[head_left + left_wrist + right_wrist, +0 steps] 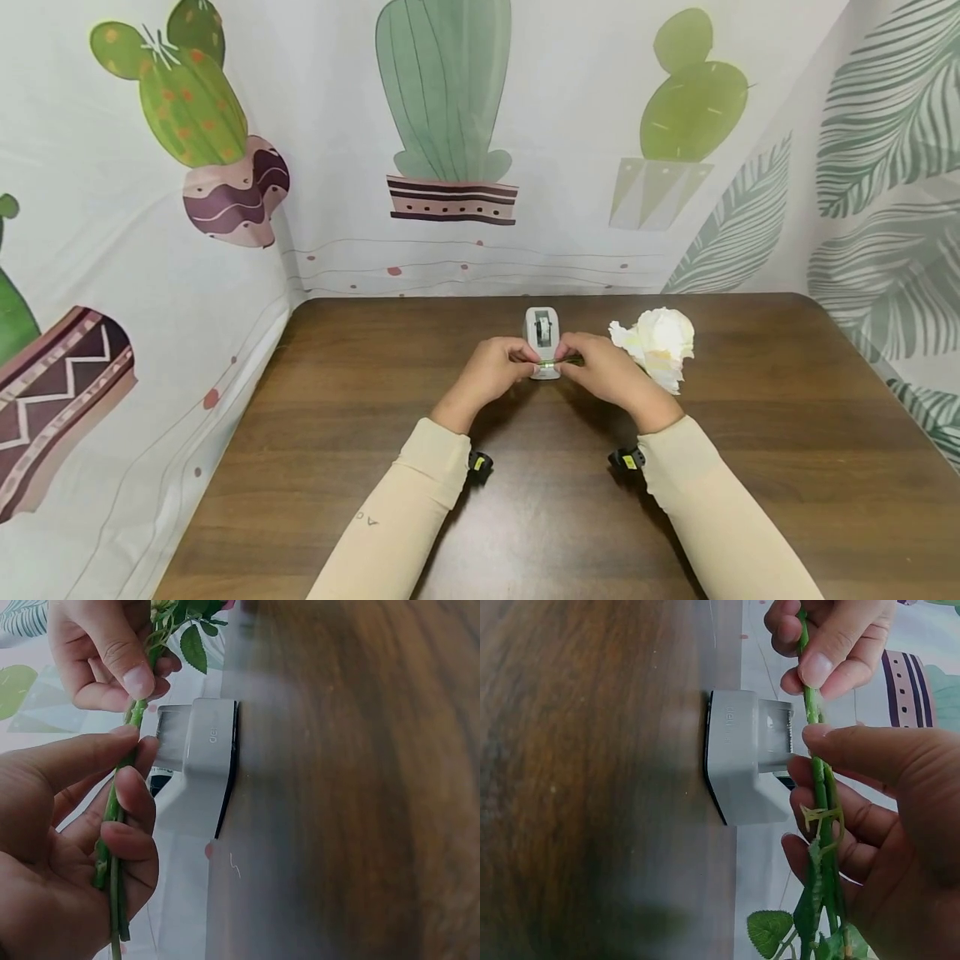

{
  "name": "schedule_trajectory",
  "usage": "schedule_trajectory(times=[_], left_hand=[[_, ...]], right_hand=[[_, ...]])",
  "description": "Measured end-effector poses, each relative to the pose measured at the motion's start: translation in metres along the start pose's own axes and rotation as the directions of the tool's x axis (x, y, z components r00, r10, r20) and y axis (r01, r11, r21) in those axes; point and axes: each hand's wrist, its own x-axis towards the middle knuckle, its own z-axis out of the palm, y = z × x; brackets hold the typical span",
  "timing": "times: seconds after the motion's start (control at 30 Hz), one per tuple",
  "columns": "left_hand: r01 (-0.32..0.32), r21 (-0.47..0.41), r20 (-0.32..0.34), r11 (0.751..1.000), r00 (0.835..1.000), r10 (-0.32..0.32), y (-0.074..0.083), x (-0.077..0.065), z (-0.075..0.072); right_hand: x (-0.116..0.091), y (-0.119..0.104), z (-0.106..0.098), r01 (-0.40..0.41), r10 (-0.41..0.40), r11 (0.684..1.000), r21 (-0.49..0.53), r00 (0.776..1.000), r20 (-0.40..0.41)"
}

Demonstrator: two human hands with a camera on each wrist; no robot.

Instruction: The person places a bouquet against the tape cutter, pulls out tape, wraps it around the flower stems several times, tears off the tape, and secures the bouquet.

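In the head view, my left hand (489,371) and right hand (609,371) meet over the table, both pinching a bundle of green flower stems (819,776). The stems run across between thumbs and fingertips. A shiny patch like clear tape (813,705) lies on them between the two thumbs. Just behind the fingers stands a grey-white tape dispenser (542,333) with a roll in it. Leaves (193,649) and a bit of pink flower (228,604) show beyond my right hand in the left wrist view. The stems' cut ends stick out past my left palm.
A pale, crumpled white-and-yellow thing (660,343) is right of my right hand; whether it joins the stems I cannot tell. The brown wooden table (360,400) ends at a cactus-printed cloth (330,125) behind and on the left.
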Motion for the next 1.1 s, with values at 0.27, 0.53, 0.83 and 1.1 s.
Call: schedule_trajectory(times=[0.27,0.53,0.83,1.1], left_hand=[[0.017,0.0,0.001,1.0,1.0,-0.017,-0.0018,0.0013,0.0004],[0.037,-0.03,0.011,0.999,0.999,-0.037,-0.0015,0.001,0.0003],[0.036,-0.016,0.011,0.999,0.999,-0.036,-0.0023,0.0012,0.0003],[0.048,-0.037,0.031,0.998,0.998,-0.047,0.001,-0.0006,-0.0015]], right_hand=[[0.0016,0.0,0.0006,-0.041,0.041,0.999,-0.01,0.999,0.023],[0.0024,0.0001,0.0024,-0.075,0.076,0.997,-0.01,0.997,0.029],[0.0027,-0.0015,0.0045,-0.038,0.038,0.998,-0.053,0.999,-0.001],[0.0028,-0.0016,0.0081,-0.007,0.0,0.993,-0.119,0.998,-0.06]])
